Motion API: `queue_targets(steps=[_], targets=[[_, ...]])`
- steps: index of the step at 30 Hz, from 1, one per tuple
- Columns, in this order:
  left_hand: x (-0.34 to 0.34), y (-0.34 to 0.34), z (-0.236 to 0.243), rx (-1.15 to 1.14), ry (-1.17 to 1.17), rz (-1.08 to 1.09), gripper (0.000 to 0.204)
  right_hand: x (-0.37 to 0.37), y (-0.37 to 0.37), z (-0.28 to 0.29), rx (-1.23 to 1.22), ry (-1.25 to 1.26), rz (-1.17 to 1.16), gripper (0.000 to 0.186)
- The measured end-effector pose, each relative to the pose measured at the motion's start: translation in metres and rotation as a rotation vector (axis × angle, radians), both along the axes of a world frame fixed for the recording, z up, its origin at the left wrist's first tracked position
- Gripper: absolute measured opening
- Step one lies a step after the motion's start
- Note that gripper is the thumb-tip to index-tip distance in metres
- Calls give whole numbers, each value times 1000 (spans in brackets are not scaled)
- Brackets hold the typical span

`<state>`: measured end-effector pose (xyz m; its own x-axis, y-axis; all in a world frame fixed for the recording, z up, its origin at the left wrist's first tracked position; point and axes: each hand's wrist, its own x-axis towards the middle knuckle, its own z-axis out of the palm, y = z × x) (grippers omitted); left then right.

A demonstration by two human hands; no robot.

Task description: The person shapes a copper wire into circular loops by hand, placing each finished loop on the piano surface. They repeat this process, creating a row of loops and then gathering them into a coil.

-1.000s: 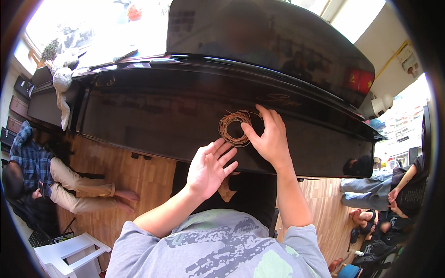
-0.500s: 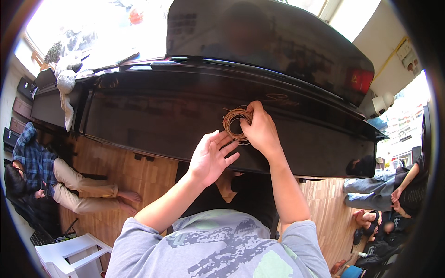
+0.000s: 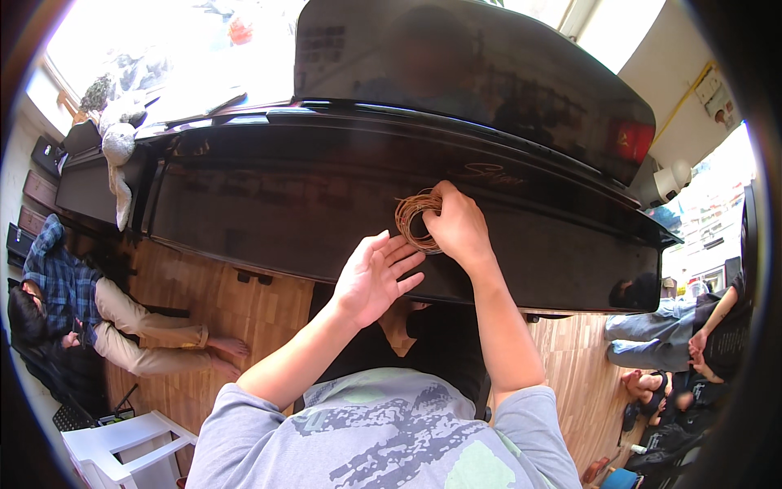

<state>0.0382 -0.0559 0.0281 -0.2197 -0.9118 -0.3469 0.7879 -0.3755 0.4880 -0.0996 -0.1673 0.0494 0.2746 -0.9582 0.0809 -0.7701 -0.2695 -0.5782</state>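
A loose coil of thin brown strands (image 3: pixel 405 222), wire or cord, hangs over the closed black lid of a piano (image 3: pixel 269 204). Its right side sits in the pinch of my right hand (image 3: pixel 460 232), whose thumb reaches inside the ring. My left hand (image 3: pixel 362 275) is open, palm turned up and fingers spread. Those fingertips lie at the coil's lower edge; whether they touch it I cannot tell.
Behind the lid rises the piano's glossy black upright panel (image 3: pixel 464 73). A grey plush toy (image 3: pixel 119 145) drapes over the left end. One person sits at the left (image 3: pixel 61 277), near a white stool (image 3: pixel 122 444). Other people are at the right (image 3: pixel 709 334).
The coil and my right hand have shifted very slightly to the right. My left hand keeps almost the same place and shape.
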Motion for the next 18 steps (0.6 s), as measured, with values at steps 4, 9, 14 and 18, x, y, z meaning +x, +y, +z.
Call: queue_targets(steps=[4,9,14,18], targets=[[2,0,-3,-3,-11,1,71,-2,-8,-10,-18,-83,62,26],[5,13,-2,-28,-228,197,63,-13,-6,9,405,-434,161,24],[6,2,-3,-88,-290,364,51,-1,14,33,479,-511,296,19],[13,-2,-5,-4,-399,467,40,-3,15,42,512,-527,295,16]])
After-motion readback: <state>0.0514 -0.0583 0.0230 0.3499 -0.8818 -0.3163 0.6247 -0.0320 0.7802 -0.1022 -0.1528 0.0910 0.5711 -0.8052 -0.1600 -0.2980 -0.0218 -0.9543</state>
